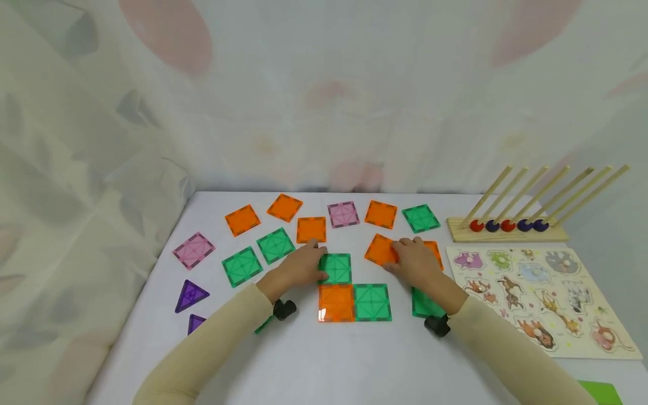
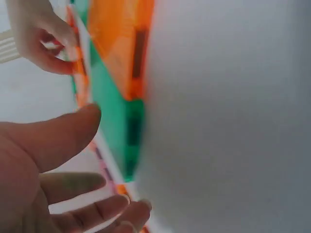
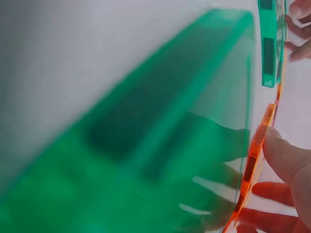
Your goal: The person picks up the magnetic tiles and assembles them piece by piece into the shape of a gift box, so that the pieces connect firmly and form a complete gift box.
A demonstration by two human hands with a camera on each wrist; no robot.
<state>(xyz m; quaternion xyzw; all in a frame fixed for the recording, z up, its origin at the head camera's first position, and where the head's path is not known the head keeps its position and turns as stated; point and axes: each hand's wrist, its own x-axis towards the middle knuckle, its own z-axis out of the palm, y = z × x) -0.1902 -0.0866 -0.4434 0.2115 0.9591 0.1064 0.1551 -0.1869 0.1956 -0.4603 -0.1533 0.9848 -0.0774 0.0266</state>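
Note:
In the head view, magnetic tiles lie on a white table. A green square tile touches the orange square tile below it, and another green square tile adjoins the orange one's right side. My left hand is at the upper green tile's left edge; its thumb and fingers look fairly straight in the left wrist view. To the right, my right hand pinches a tilted orange square tile by its right side. Under my right wrist lie another orange tile and a green tile, both partly hidden.
Several loose orange, green and pink tiles lie along the back and left, with purple triangle tiles at far left. On the right stand a wooden peg rack with beads and an animal puzzle board. A green item shows at bottom right.

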